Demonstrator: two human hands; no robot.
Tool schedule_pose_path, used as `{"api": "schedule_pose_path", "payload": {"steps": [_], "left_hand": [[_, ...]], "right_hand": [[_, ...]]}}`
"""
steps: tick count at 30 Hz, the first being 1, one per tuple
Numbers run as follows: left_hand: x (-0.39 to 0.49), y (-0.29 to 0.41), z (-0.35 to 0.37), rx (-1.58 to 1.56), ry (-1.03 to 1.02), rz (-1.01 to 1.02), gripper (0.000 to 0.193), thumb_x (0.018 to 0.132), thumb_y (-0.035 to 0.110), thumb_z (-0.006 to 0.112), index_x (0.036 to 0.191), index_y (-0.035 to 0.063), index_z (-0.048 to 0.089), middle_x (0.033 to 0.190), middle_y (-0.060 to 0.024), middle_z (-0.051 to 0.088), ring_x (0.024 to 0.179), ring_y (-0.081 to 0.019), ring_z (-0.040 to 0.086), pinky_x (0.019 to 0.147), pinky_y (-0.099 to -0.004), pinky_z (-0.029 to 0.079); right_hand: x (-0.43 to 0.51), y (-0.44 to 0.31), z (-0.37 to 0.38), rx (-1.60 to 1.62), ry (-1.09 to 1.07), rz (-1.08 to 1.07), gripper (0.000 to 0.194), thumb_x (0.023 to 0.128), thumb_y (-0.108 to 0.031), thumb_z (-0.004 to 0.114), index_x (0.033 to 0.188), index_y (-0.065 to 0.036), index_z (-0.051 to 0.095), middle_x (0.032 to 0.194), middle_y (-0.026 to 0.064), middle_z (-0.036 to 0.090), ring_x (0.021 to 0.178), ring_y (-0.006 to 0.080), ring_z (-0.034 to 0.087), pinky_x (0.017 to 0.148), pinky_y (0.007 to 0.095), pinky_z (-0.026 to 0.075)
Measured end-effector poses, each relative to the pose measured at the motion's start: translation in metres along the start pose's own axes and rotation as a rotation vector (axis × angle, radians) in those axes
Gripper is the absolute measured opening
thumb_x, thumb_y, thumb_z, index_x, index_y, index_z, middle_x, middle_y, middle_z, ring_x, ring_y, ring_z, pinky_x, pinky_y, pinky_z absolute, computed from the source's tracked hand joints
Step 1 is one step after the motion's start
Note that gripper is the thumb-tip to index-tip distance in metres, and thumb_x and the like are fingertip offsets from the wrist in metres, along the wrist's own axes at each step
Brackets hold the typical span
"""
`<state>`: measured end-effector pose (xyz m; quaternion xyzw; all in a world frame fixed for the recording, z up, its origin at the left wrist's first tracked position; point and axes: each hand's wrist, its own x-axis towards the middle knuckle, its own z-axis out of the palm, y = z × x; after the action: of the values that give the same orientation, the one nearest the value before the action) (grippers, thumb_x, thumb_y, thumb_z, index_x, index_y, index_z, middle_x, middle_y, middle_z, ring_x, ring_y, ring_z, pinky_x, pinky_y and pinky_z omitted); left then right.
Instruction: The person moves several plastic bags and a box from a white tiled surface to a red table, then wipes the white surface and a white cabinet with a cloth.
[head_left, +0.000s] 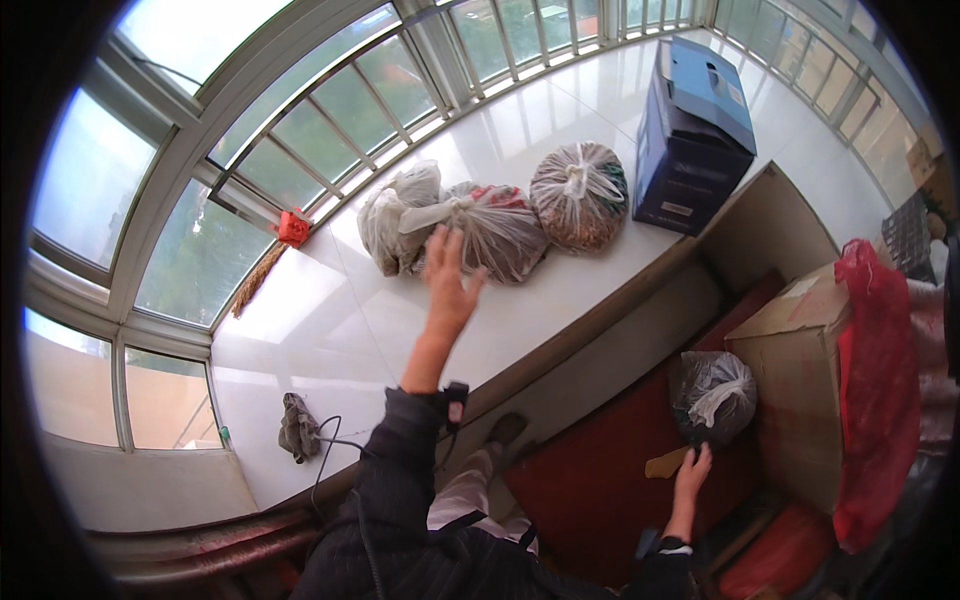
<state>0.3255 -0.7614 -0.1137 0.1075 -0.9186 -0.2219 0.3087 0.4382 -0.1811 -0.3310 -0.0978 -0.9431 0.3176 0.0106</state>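
Observation:
My left hand (452, 289) is raised over the white tiled ledge (480, 337), fingers apart, in front of a tied plastic bag (504, 232) with dark and red contents. Whether a fingertip touches the bag is unclear. A second pale tied bag (394, 217) leans against it on the left, and a round tied bag (579, 196) stands to its right. My right hand (691, 471) is low at the right, its fingertips at the dark lower end of a clear knotted plastic bag (714, 397) beside a cardboard box. Its grip is too small to make out.
A blue box (694, 142) stands at the ledge's right end. A grey cloth (298, 429) and a dark cable lie at the near left. Below the ledge are a large cardboard box (795, 375), red fabric (877, 390) and a red surface (600, 472). Barred windows line the far side.

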Motion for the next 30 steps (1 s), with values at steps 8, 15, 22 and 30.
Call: {"api": "schedule_pose_path", "payload": {"steps": [8, 15, 22, 30], "left_hand": [[0.047, -0.096, 0.002, 0.043, -0.340, -0.306, 0.075, 0.073, 0.044, 0.075, 0.134, 0.0074, 0.050, 0.147, -0.0160, 0.037, 0.138, -0.0344, 0.030, 0.108, -0.0545, 0.024], [0.035, -0.092, 0.000, -0.207, -0.253, -0.220, 0.061, 0.075, 0.031, 0.075, 0.127, 0.0069, 0.055, 0.140, -0.0145, 0.045, 0.134, -0.0313, 0.036, 0.102, -0.0503, 0.032], [0.075, -0.060, 0.027, -0.080, -0.394, -0.074, 0.078, 0.077, 0.037, 0.073, 0.143, 0.0118, 0.040, 0.150, -0.0153, 0.032, 0.140, -0.0361, 0.026, 0.107, -0.0531, 0.026], [-0.046, -0.017, 0.050, -0.221, -0.135, -0.051, 0.065, 0.084, 0.021, 0.066, 0.142, 0.0073, 0.039, 0.150, -0.0173, 0.030, 0.139, -0.0357, 0.028, 0.108, -0.0474, 0.023]], "right_hand": [[-0.144, -0.091, 0.029, 0.068, -0.355, 0.261, 0.049, 0.091, -0.021, 0.056, 0.133, 0.002, 0.047, 0.135, 0.0252, 0.046, 0.125, 0.0404, 0.042, 0.107, 0.0466, 0.033], [-0.167, -0.148, 0.026, 0.106, -0.419, 0.405, 0.050, 0.092, -0.022, 0.056, 0.136, 0.000, 0.046, 0.139, 0.0217, 0.044, 0.129, 0.0377, 0.041, 0.108, 0.0444, 0.034], [-0.163, -0.165, 0.026, 0.084, -0.350, 0.397, 0.048, 0.092, -0.021, 0.056, 0.135, 0.000, 0.047, 0.137, 0.0213, 0.047, 0.126, 0.0381, 0.045, 0.106, 0.0440, 0.037], [-0.105, -0.210, 0.040, 0.211, -0.346, 0.190, 0.044, 0.094, -0.020, 0.055, 0.132, 0.003, 0.049, 0.131, 0.0231, 0.050, 0.122, 0.0378, 0.048, 0.104, 0.0421, 0.038]]}}
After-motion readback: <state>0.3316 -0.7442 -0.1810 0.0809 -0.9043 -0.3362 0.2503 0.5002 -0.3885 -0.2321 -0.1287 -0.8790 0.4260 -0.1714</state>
